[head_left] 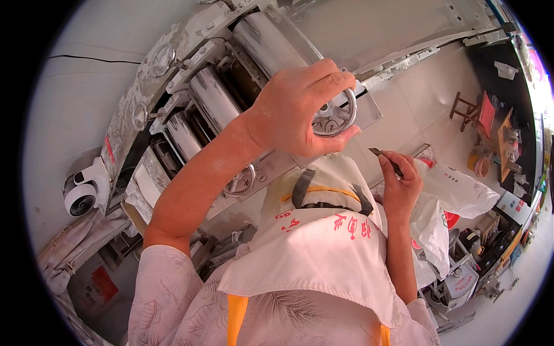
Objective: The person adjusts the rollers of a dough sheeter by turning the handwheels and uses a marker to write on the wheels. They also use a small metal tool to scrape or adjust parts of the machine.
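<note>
My left hand (294, 106) reaches across to a shiny metal handwheel (351, 109) on the side of a roller machine, fingers and thumb curled round its rim. Behind that hand lie polished steel rollers (271, 43), partly hidden by my arm. A second handwheel (251, 180) shows below my left forearm. In my right hand (399, 187), held in front of my apron, a thin dark blade-like tool (375, 151) is pinched between thumb and fingers, its pointed tip toward the machine. The rest of the tool is covered by the fingers.
White plastic sacks (461, 187) stand on the floor right of my arm. Farther off are a folding stool (485, 115) with a red seat and a low shelf with kitchen things. A white camera-like device (83, 193) sits at the left. A metal tray surface (381, 29) spans the top.
</note>
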The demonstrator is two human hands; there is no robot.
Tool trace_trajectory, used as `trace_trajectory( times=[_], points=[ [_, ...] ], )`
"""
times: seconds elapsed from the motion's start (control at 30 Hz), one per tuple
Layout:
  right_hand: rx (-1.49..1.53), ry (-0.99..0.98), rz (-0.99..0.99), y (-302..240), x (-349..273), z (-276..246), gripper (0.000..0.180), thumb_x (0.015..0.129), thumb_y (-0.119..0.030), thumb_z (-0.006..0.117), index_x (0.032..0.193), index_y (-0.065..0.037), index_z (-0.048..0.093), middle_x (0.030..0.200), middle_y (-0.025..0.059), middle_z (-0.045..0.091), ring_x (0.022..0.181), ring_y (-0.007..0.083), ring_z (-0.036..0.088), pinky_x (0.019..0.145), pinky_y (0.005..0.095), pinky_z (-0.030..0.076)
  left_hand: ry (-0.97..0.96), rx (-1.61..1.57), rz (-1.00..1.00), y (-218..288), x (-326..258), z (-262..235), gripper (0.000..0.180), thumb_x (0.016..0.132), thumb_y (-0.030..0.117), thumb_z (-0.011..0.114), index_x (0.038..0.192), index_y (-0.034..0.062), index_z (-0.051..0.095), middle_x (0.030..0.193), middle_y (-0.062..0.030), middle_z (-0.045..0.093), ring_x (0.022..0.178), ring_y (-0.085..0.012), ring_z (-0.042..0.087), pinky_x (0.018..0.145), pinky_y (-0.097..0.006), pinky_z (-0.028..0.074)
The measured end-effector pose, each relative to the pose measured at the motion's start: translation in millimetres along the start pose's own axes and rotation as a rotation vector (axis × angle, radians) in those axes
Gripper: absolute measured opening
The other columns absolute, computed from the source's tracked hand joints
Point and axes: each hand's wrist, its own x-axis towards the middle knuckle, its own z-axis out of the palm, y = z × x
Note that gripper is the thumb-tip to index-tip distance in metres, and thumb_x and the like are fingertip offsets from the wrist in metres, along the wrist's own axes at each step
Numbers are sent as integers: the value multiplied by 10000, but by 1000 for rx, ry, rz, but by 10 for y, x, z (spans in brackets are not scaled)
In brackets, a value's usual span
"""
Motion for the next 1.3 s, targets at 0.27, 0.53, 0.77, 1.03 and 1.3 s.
trace_trajectory(
  times=[0.27, 0.53, 0.77, 1.03, 1.3],
  points=[
    [-15, -7, -7, 15, 0, -16, 121, 961, -45, 813, 1075, -5, 827, 1000, 65, 758, 855, 134, 695, 806, 283, 558, -11, -1, 1, -5, 1, -10, 536, 682, 182, 925, 1141, 13, 705, 967, -92, 685, 771, -256, 662, 665, -332, 574],
    [4, -3, 4, 53, 8, 1, 127, 958, -48, 816, 1079, -11, 830, 1002, 64, 761, 854, 138, 700, 810, 288, 561, -8, 3, 4, -4, 11, -7, 530, 677, 180, 924, 1127, 1, 708, 957, -105, 692, 757, -259, 666, 656, -337, 578],
    [2, -4, -2, 44, 26, 10, 125, 961, -53, 818, 1080, -15, 831, 1001, 63, 763, 859, 139, 704, 812, 290, 564, 3, 6, -5, 3, 1, 4, 537, 678, 186, 928, 1132, -1, 710, 965, -103, 694, 761, -256, 673, 661, -333, 585],
    [3, -7, -5, 39, 40, 23, 125, 961, -47, 815, 1081, -14, 830, 1002, 67, 763, 857, 141, 706, 811, 288, 566, 6, 29, -19, 17, -4, 4, 544, 679, 199, 940, 1131, 2, 709, 974, -103, 693, 756, -255, 673, 647, -334, 583],
    [-9, 3, -2, 13, 48, 17, 113, 963, -42, 807, 1070, -12, 829, 1001, 68, 764, 853, 142, 704, 810, 291, 566, 14, 49, -47, 45, -11, 24, 538, 673, 196, 944, 1114, 8, 700, 974, -115, 684, 766, -271, 672, 658, -343, 585]
  ],
)
